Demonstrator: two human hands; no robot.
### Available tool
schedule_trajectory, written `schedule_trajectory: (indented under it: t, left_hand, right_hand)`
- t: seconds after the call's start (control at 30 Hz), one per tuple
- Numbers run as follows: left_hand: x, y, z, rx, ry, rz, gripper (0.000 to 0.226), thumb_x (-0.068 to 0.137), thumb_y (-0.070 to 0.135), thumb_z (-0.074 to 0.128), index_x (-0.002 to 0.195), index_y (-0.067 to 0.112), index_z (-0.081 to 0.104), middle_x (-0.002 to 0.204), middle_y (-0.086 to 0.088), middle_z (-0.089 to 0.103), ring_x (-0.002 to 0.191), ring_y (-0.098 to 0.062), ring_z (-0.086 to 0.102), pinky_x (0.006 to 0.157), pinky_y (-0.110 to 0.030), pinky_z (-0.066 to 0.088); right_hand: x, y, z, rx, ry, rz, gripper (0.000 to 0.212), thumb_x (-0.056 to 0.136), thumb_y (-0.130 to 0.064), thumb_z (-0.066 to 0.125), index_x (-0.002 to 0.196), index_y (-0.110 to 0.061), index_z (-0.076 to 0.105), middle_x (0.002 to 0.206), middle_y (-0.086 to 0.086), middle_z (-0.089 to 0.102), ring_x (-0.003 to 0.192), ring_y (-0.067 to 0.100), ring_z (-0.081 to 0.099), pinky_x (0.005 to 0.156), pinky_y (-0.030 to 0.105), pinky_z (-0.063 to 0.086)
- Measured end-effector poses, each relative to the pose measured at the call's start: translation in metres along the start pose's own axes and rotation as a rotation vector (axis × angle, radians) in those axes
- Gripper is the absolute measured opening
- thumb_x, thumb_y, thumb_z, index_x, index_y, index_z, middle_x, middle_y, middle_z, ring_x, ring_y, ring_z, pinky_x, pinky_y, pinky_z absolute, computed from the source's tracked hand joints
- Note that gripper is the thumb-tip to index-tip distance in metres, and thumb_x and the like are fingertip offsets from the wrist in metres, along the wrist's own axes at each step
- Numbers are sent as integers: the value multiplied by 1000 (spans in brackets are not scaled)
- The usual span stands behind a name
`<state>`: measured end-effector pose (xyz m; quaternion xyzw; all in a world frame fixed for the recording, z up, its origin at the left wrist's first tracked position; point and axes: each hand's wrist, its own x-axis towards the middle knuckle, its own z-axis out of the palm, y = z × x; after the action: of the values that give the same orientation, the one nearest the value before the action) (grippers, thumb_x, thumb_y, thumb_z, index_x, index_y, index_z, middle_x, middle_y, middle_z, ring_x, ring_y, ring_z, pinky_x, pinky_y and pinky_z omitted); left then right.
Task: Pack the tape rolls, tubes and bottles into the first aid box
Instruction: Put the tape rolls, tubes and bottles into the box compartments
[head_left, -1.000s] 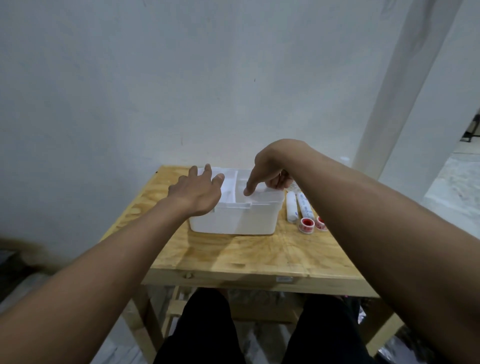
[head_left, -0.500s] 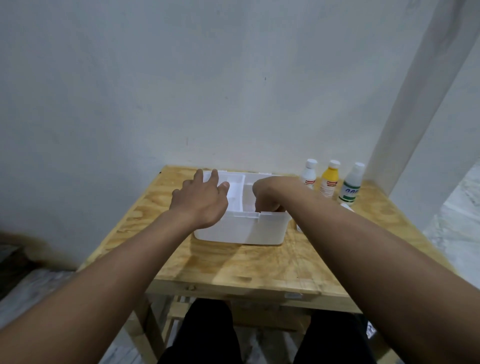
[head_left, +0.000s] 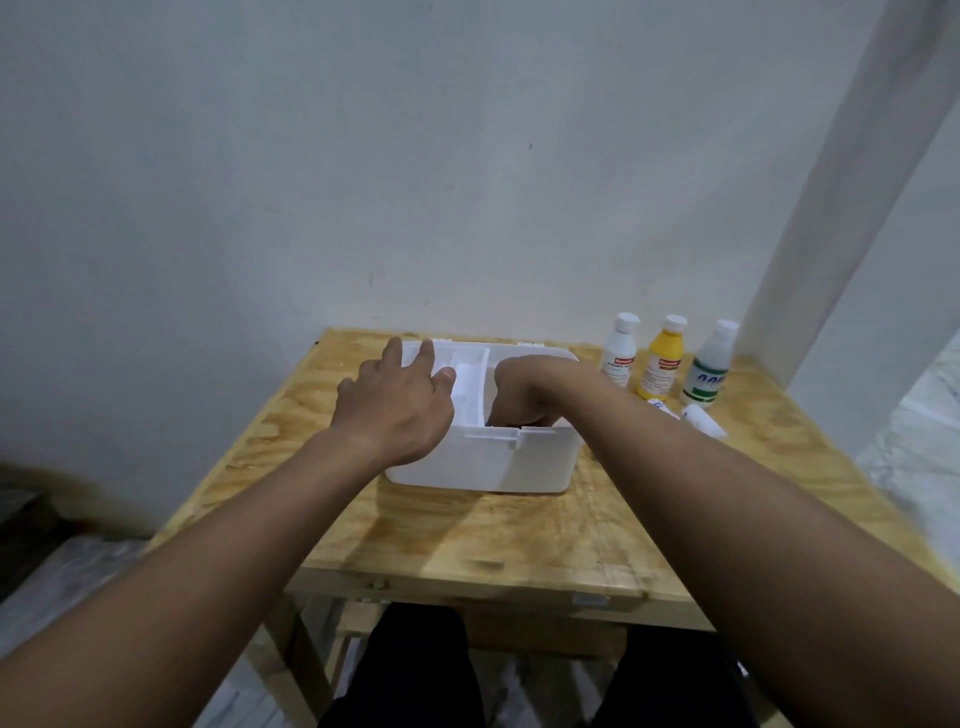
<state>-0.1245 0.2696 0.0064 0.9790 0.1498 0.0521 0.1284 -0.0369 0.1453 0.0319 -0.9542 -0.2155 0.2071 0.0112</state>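
Nearest to the camera, the two forearms are reaching over the front edge of the table (head_left: 467, 551) toward the first aid box (head_left: 483, 462), which is sitting open in the middle of the top.

What has changed in the last second is the right hand (head_left: 519, 402). One second ago it was resting with bent fingers on the near right rim of the box; half a second ago it was already dipping inside; now it is reaching down into the right compartment, and the near wall is hiding its fingers. So I cannot tell whether these fingers are together, apart, or closed on something. I am judging that the hand is setting something down in this compartment or arranging what lies there, but the inside is not showing.

The left hand (head_left: 397, 405) is hardly moving in this time. It is lying over the left part of the box with its fingers (head_left: 410, 356) spread apart and holding nothing, as if it is steadying the box.

Farther, just to the right of the box, two white tubes (head_left: 701, 420) are lying on the table, partly behind the right forearm. Behind them, near the wall (head_left: 467, 182), three bottles are standing upright in a row: a white bottle (head_left: 620, 351), a yellow bottle (head_left: 662, 358) and a clear bottle (head_left: 709, 364). All are well apart from both hands, so most of the packing is remaining. The tape rolls are not visible now.
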Motion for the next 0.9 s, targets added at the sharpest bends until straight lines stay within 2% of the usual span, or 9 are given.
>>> schedule_trajectory:
  t: [0.1,0.23,0.3,0.37,0.5,0.57,0.7,0.8,0.9]
  left_hand:
    - [1,0,0,3,2,-2,60,105,46,19,160,24,15,166,-10,11,146,-40,24,116,-54,24]
    - [1,-1,1,3,4,-2,60,105,46,20,160,23,16,166,-11,12,146,-39,24,116,-54,24]
    - [1,-1,1,-1,1,-3,60,105,45,20,160,23,16,166,-11,11,146,-39,24,116,-54,24]
    - [1,-1,1,-4,0,-3,60,105,45,20,160,23,16,166,-11,12,146,-39,24,116,-54,24]
    - [1,-1,0,-8,-4,-5,60,105,45,20,161,23,16,166,-10,11,146,-39,24,116,-55,24]
    - [3,-1,-2,-9,-11,-7,61,104,47,20,160,25,16,167,-10,11,147,-39,23,116,-56,24]
    - [5,-1,-4,37,-12,-9,69,98,64,19,159,31,21,167,-5,13,148,-38,24,117,-55,23]
    - [4,-2,-6,35,-8,-17,83,88,80,16,157,35,25,167,-2,15,148,-35,26,116,-56,24]
    - [3,-2,-7,33,12,-12,88,84,85,13,157,36,26,167,-3,18,150,-33,23,117,-58,20]
  right_hand:
    - [-2,-4,1,52,5,-4,18,92,-21,63,85,-6,57,99,9,64,102,29,68,97,39,55]
    - [-1,-2,1,118,3,13,22,92,-19,62,76,-9,53,84,6,60,93,28,64,95,37,55]
    - [1,2,1,194,-12,24,18,90,-22,69,83,-7,60,92,7,68,97,27,69,94,38,57]
    - [2,6,-2,285,-50,30,21,90,-20,71,100,-2,67,103,10,73,96,26,71,94,40,57]
    - [-3,10,-10,386,-44,24,14,95,-6,64,105,3,64,94,14,71,83,25,67,91,41,59]
    - [-7,13,-16,418,-35,24,19,96,-2,60,112,7,62,98,18,73,85,27,71,88,42,60]
    - [-25,20,-26,406,17,-26,23,97,-1,57,117,7,63,96,18,76,96,28,75,81,39,63]
    - [-41,27,-33,423,115,-92,24,96,0,55,116,7,66,98,18,75,97,31,74,85,42,61]
    - [-55,39,-39,403,227,-124,24,95,-1,54,113,6,69,98,17,74,95,27,74,81,37,62]
